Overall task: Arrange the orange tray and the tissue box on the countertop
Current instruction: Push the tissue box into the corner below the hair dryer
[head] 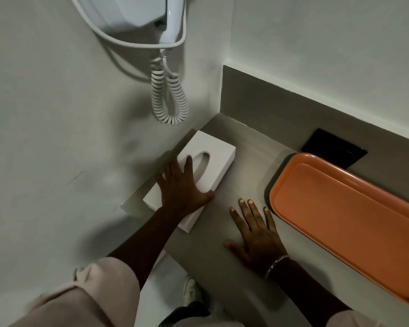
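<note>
White tissue box (206, 166) under flat left hand (183, 187); right hand (257, 234) spread beside orange tray (345, 215).

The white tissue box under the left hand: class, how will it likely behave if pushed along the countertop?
The tissue box looks rigid and flat-bottomed, so it should slide, not roll. Its low shape makes tipping unlikely. The left hand pressing on top should steady it on the countertop.

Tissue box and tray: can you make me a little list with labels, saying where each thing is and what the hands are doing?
tissue box: white, by the left wall on the countertop
orange tray: empty, along the back
left hand: flat on tissue box
right hand: flat on countertop, touching nothing else
hair dryer: on the wall above
</note>
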A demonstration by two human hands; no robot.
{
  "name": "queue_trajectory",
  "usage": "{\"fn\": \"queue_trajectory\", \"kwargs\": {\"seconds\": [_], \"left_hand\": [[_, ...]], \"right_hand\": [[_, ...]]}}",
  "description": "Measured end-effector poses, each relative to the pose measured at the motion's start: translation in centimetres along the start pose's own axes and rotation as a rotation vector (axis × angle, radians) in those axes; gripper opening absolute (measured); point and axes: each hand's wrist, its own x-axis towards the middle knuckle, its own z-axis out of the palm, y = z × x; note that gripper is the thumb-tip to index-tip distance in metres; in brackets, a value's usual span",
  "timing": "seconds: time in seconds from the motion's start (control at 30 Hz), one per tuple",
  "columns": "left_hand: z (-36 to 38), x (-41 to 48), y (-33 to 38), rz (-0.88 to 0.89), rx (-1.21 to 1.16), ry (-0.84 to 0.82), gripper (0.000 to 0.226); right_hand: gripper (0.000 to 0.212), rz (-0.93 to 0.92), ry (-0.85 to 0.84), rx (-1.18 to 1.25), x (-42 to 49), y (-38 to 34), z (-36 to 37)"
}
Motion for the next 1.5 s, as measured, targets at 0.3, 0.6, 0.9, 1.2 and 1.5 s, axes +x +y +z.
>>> {"fn": "queue_trajectory", "kwargs": {"seconds": [0.3,0.6,0.9,1.2,1.5], "left_hand": [[0.3,3.0,-1.4,0.031,0.019,-0.002,0.117],[0.2,0.9,-2.7,0.163,0.009,0.049,0.098],[1.3,-5.8,-8.8,0.571,0.093,0.091,0.076],[2.2,-2.8,-8.6,0.591,0.114,0.075,0.083],[2.0,2.7,-7.4,0.658,0.137,0.062,0.084]], "right_hand": [[0.085,0.006,-0.013,-0.011,0.1,0.0,0.2],[0.087,-0.010,-0.108,0.013,1.6,0.1,-0.3],[0.080,-0.258,0.007,-0.016,11.1,-3.6,-5.7],[0.090,-0.279,-0.010,-0.080,13.7,-1.9,-5.9],[0.094,-0.219,-0.047,-0.073,17.6,0.8,-6.7]]}}
